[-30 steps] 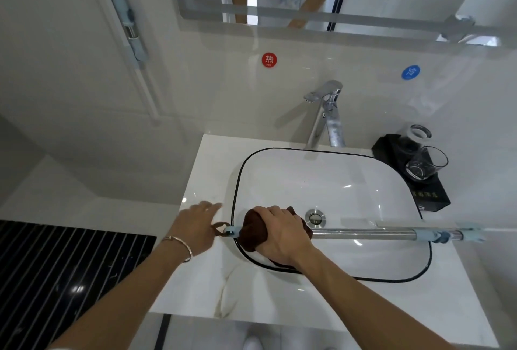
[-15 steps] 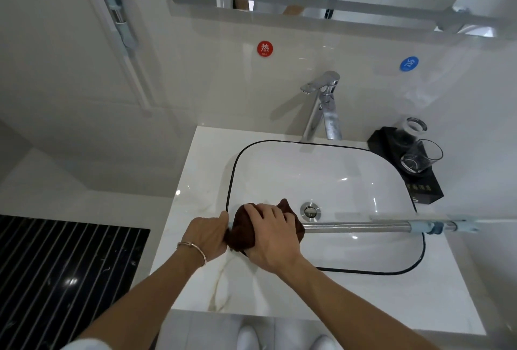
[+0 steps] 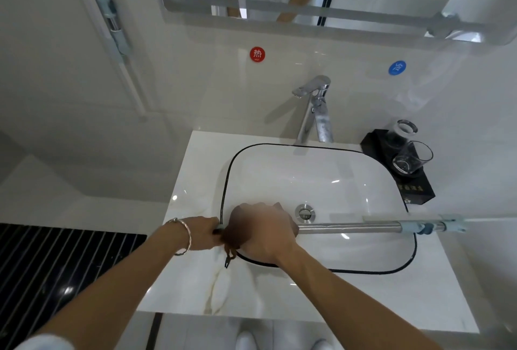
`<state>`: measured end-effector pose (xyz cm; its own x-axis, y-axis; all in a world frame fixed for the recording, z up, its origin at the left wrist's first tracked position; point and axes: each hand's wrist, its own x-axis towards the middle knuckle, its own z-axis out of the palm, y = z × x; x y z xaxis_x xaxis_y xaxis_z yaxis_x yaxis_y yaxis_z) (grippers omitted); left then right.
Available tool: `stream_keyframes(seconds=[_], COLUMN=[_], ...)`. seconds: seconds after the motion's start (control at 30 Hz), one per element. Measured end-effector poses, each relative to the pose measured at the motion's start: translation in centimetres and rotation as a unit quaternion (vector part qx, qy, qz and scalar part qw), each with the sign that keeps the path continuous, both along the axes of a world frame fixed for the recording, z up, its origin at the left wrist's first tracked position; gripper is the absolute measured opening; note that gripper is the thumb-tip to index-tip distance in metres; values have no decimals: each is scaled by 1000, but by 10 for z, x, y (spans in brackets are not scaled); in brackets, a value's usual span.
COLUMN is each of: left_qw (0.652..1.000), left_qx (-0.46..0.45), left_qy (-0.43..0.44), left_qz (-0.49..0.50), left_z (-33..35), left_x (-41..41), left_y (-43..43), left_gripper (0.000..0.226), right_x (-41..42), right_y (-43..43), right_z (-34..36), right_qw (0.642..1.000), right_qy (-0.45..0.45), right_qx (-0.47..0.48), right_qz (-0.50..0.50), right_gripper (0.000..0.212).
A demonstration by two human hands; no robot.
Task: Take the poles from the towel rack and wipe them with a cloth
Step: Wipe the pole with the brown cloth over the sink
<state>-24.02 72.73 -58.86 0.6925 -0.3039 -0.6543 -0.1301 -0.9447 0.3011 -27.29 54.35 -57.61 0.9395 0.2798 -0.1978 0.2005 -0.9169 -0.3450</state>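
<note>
Pole held level across the washbasin.
Left hand grips its left end; right hand, blurred, clenches a brown cloth round the pole just beside it, above the basin's left rim.

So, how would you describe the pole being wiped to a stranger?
Find the white rectangular basin with black rim. A shiny metal pole, pale blue plastic fittings at its right end, brown cloth at its left, crosses its front horizontally. The similar pole on the left wall stands nearly upright.
</note>
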Motion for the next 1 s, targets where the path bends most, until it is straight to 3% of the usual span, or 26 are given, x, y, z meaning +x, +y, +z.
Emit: stream_keyframes(seconds=[0.13, 0.27, 0.47, 0.6, 0.73, 0.87, 1.0], left_qw=[981, 918, 903, 929, 966, 991, 995], left_qx=[77, 50, 6, -49, -163, -123, -87], left_qy=[-159, -357, -404, -351, -198, -5, -15], left_qz=[-85, -166, -145, -107, -28, -58, -51], left_z=[5, -8, -21, -13, 12, 35, 20], left_x=[-7, -21, -34, -31, -28, -18, -11], left_y=[0, 8, 11, 18, 4, -33, -52], left_gripper=[32, 26, 40, 63, 83, 119, 144], right_x=[3, 2, -9, -16, -20, -11, -4], right_y=[-8, -9, -2, 0, 0, -8, -14], right_z=[10, 13, 7, -4, -7, 3, 20], right_qw=[999, 999, 999, 999, 998, 999, 986], right_qy=[42, 50, 17, -17, -50, 46, 157], right_qx=[18, 3, -26, -35, -43, 1, 44], right_qz=[5, -1, -7, 1, 6, 16, 21], right_gripper=[66, 64, 67, 66, 71, 78, 96])
